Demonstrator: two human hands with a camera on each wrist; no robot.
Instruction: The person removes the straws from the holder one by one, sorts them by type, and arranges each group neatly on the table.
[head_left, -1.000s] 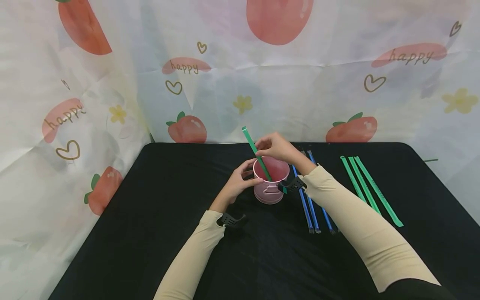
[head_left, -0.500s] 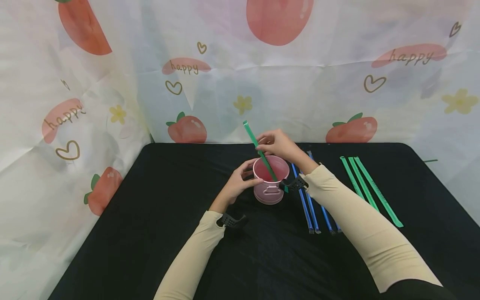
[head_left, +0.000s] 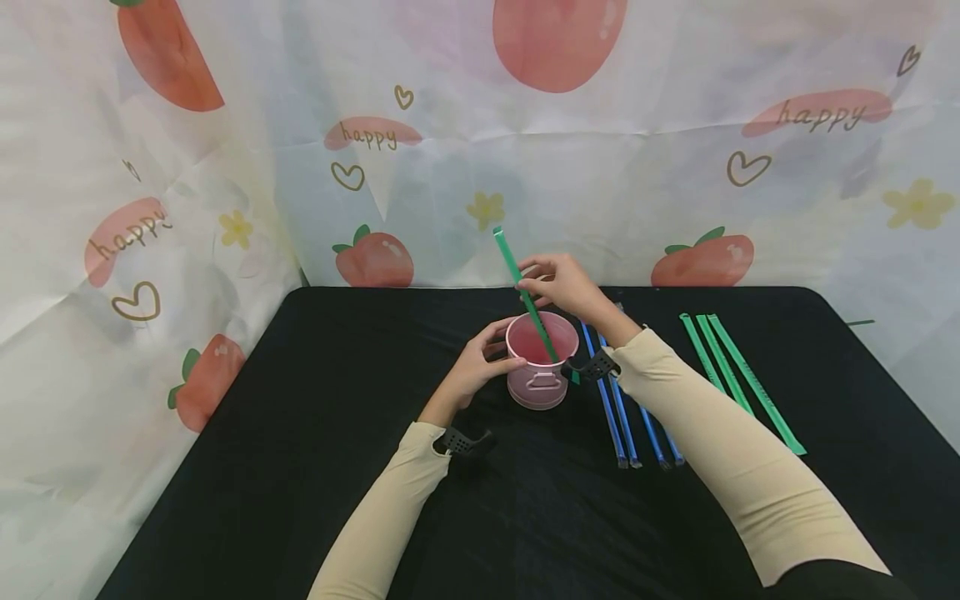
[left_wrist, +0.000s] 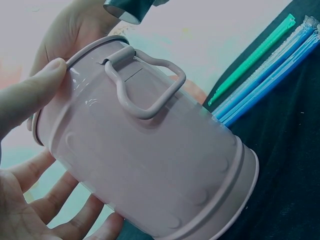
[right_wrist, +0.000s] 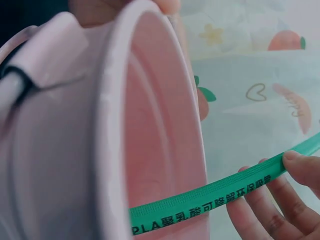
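Observation:
A small pink bucket [head_left: 537,393] with a wire handle stands upright on the black table. My left hand [head_left: 478,363] grips its left side; in the left wrist view the thumb lies at the rim and the fingers spread along the wall. Above the bucket, my right hand [head_left: 561,285] pinches a green wrapped straw [head_left: 507,250] between thumb and fingers. That straw is tilted, its top leaning left and its lower end inside the mouth. Dark printed characters show on its wrapper [right_wrist: 200,202] in the right wrist view. The bucket's bottom inside is hidden.
Several blue wrapped straws [head_left: 612,421] lie right of the bucket, partly under my right forearm. Further right are several green straws [head_left: 757,392]. Another green straw [left_wrist: 252,59] lies beside the blue ones. A fruit-printed cloth [head_left: 600,183] hangs behind the table.
My right hand has risen and shifted slightly right, carrying the green straw's top end up and right. My left hand and the bucket have stayed in place.

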